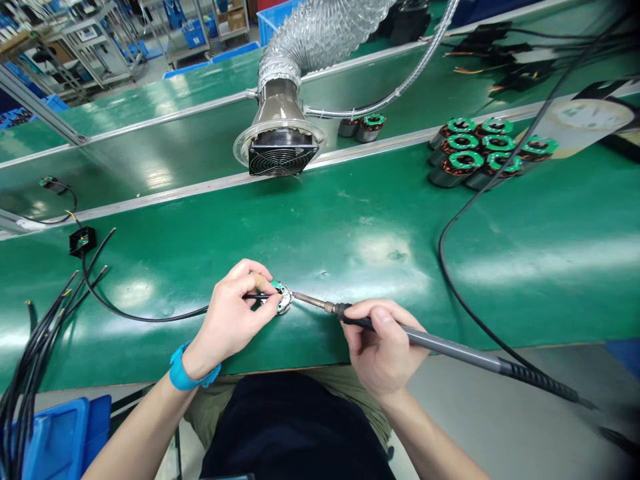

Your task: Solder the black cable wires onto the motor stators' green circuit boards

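Note:
My left hand point(237, 300), with a blue band at the wrist, pinches the end of a black cable point(145, 318) against a small motor stator point(283, 298) with a green and white top. The cable runs left to a small black box point(83, 241). In my right hand point(385, 340) is a soldering iron point(440, 346), held like a pen. Its metal tip touches or nearly touches the stator's right edge. My left fingers hide part of the stator and the wire end.
A fume extractor hood point(280, 133) hangs over the bench point(320, 220). Several stators point(463, 162) stand at the back right, beside the iron's looping cord point(443, 243). Several black cables point(37, 360) hang off the left edge above a blue bin point(63, 433).

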`<state>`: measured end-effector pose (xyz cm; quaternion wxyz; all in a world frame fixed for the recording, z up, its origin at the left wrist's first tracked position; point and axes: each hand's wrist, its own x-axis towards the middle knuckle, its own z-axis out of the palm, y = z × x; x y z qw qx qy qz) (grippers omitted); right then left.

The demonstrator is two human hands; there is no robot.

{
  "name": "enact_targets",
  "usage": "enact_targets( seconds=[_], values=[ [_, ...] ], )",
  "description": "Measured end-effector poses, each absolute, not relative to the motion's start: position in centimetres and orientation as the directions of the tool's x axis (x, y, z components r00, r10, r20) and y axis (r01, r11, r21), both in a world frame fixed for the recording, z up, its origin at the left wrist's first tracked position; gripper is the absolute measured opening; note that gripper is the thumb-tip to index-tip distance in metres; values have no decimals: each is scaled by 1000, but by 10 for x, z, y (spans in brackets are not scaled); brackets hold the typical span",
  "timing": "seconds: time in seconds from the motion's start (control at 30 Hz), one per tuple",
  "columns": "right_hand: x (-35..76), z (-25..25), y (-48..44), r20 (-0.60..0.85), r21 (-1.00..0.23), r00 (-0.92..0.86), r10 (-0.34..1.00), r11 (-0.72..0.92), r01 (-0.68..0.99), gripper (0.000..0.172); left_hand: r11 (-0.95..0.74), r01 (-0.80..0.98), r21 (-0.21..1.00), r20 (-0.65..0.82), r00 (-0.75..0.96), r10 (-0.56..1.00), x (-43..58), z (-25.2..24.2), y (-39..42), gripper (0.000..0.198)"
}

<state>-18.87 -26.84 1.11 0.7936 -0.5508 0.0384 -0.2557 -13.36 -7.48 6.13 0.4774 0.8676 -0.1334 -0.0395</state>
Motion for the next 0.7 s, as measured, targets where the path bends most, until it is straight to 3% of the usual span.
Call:
enact_targets(
  seconds=[0.53,0.7],
  values=[
    [-188,9,-269,202,-921,917,-345,251,297,31,-471,-153,869,65,978,-198,-132,65,-80,12],
    [-183,14,-270,127,-912,926,-356,326,250,31,-478,-157,864,65,977,-203,-130,67,-81,11]
  ],
)
